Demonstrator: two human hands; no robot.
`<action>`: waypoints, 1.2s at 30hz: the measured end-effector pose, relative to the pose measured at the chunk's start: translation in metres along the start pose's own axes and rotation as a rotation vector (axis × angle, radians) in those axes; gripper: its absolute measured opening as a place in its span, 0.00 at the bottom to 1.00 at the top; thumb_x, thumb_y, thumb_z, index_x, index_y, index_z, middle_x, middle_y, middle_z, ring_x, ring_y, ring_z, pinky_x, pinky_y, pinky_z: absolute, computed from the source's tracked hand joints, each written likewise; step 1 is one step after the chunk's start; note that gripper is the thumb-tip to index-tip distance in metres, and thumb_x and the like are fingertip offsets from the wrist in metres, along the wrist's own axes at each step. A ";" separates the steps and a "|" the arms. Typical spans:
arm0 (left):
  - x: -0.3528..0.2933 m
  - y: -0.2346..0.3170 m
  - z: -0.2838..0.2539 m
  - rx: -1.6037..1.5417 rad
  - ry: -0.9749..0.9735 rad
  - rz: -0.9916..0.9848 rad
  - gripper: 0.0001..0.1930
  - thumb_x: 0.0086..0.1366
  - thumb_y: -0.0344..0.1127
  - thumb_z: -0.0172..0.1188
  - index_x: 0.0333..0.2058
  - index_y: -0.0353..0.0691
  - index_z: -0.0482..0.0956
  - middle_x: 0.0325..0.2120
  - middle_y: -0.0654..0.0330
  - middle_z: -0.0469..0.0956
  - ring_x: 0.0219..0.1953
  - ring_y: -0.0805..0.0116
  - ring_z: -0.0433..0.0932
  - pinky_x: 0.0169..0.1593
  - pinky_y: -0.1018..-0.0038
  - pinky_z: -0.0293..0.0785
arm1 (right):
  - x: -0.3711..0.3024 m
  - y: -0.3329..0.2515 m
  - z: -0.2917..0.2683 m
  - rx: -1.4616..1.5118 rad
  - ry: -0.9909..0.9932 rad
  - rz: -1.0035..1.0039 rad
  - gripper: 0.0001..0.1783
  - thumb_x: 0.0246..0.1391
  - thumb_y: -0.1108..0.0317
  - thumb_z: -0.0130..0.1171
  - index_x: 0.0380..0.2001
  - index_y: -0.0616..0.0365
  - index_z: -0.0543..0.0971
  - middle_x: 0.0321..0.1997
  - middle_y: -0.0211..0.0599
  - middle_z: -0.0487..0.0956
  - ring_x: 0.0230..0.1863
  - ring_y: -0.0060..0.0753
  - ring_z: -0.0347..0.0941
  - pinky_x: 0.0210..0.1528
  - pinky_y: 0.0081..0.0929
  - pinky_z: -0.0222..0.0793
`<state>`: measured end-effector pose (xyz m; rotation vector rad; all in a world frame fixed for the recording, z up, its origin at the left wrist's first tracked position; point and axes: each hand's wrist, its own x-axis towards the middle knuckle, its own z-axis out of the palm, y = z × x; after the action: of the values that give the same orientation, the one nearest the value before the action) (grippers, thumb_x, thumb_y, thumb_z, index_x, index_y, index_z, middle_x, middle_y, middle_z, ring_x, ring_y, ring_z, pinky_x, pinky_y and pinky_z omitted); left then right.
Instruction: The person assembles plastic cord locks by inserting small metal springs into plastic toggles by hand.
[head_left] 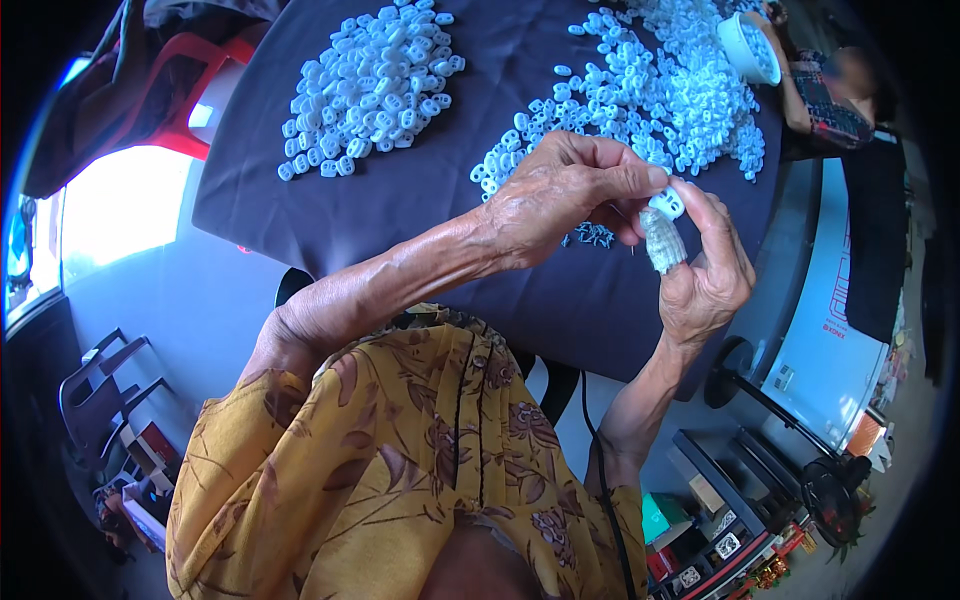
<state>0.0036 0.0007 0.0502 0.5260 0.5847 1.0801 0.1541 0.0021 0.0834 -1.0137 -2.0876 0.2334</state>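
Above the near part of the table, my two hands meet at a small white oval plastic piece [667, 203] with dark slots in its face. My right hand [712, 275] pinches it between a bare finger and a digit wrapped in a pale knitted finger cover [662, 242]. Closed from the other side, my left hand [555, 195] has its thumb tip at the piece's upper edge. A thin dark line shows below its curled fingers; what they hold is hidden. Close under my hands lies a little heap of small dark bits [595, 235].
On the dark tablecloth [420, 215], one pile of white pieces [370, 85] lies far left and a larger spread [650, 95] far right. Another person [840, 100] sits at the right by a white tub [750, 48]. A red chair [185, 95] stands left; a fan [835, 495] stands lower right.
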 end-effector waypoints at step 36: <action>0.001 0.001 0.006 0.049 0.004 0.062 0.11 0.55 0.37 0.59 0.25 0.34 0.76 0.19 0.61 0.74 0.20 0.75 0.72 0.28 0.78 0.72 | -0.005 0.005 0.006 -0.107 0.114 -0.154 0.16 0.42 0.68 0.49 0.34 0.67 0.76 0.28 0.43 0.75 0.31 0.42 0.75 0.35 0.32 0.71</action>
<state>0.0076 0.0010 0.0548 0.5875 0.6031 1.1281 0.1541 0.0025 0.0740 -0.9010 -2.0791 -0.0132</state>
